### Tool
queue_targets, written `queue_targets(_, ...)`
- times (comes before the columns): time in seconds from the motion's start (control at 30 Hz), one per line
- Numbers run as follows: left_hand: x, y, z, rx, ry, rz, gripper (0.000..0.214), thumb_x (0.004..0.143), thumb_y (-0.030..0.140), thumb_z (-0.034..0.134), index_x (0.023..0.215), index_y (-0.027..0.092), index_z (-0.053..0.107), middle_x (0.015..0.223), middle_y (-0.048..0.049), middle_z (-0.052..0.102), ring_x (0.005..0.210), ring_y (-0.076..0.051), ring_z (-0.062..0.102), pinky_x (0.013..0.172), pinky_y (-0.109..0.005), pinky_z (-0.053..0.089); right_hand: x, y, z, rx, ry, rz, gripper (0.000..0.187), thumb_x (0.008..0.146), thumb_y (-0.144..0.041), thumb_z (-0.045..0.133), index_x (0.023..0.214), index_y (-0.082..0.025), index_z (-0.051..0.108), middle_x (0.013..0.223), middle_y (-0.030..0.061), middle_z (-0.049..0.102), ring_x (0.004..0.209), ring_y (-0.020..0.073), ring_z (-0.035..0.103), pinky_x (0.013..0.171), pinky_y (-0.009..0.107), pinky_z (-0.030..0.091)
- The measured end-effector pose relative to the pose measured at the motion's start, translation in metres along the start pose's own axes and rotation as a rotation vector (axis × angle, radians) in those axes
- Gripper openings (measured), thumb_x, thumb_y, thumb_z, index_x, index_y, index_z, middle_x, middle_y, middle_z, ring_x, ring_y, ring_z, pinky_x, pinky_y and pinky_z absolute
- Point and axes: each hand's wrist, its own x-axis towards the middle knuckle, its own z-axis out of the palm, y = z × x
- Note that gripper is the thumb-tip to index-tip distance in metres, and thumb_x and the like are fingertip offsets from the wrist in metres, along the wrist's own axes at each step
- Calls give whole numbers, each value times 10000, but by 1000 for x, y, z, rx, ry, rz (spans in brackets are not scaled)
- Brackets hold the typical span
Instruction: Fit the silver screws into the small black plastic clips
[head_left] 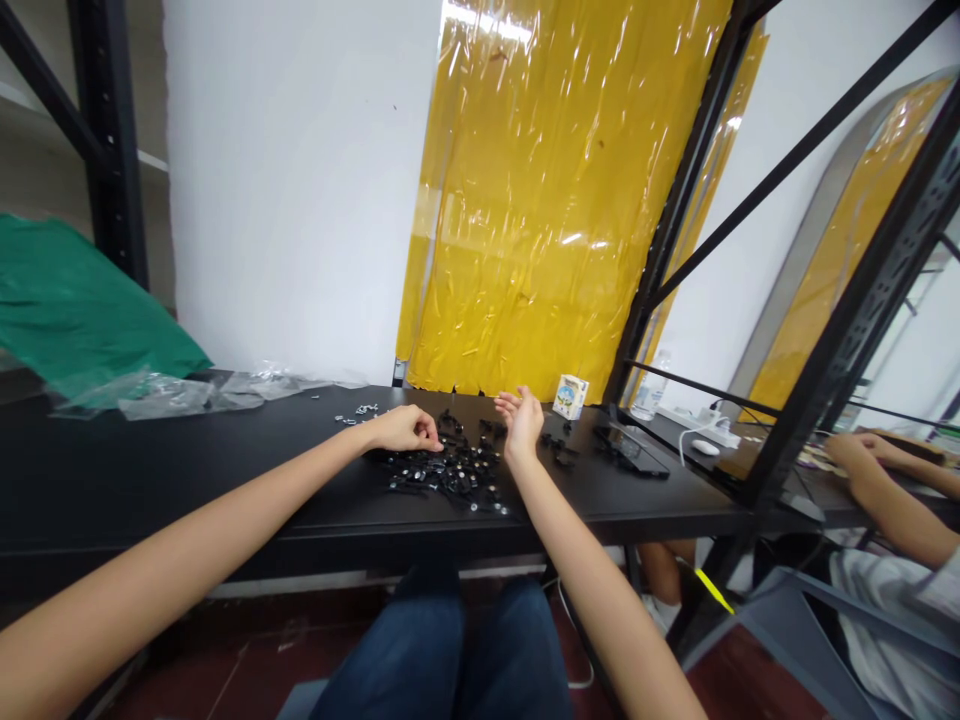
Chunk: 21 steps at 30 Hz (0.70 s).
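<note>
A pile of small black parts with shiny silver pieces lies on the black tabletop in front of me. My left hand is over the pile's left side, its fingers curled down and together; anything between the fingertips is too small to make out. At the pile's right edge, my right hand is raised with the palm turned inward and the fingers apart, and nothing shows in it. Small silver pieces lie behind my left hand. More black parts are scattered to the right of my right hand.
A small printed box stands behind the scattered parts. To its right lies a dark phone-like slab. Crumpled clear plastic and green cloth are at left. Past the black rack post, a co-worker's arms rest at another table.
</note>
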Motion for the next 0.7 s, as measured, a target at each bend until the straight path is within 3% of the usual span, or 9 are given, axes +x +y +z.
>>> queue_targets(0.13,-1,-2,-3,53,43,-11,443,718,577,526,732,170,699,618,-13,627,565,-122,492,540,-221,316,0,0,1,-24,-11,24,183,825,-339,503,857,-159,494,531,-17,640,438,105,603,439,183,453)
queue_targets(0.33,-1,-4,-6,7,-40,-48,377,601,529,664,744,183,711,607,8,610,551,-114,500,524,-209,323,-1,1,1,-40,-55,17,151,819,-308,502,834,-159,486,504,-27,627,393,88,559,389,165,411)
queue_targets(0.57,0,-7,-6,1,-57,-26,317,648,465,647,754,175,719,575,16,570,511,-98,442,493,-212,289,-2,1,2,-72,-80,21,165,807,-322,508,824,-159,491,494,-38,607,367,74,519,368,157,374)
queue_targets(0.7,-2,-2,-4,66,-20,21,298,699,446,612,758,171,711,619,-3,611,545,-107,489,521,-213,309,-2,1,2,-106,-94,19,206,793,-365,526,818,-163,497,491,-42,598,359,72,504,360,159,355)
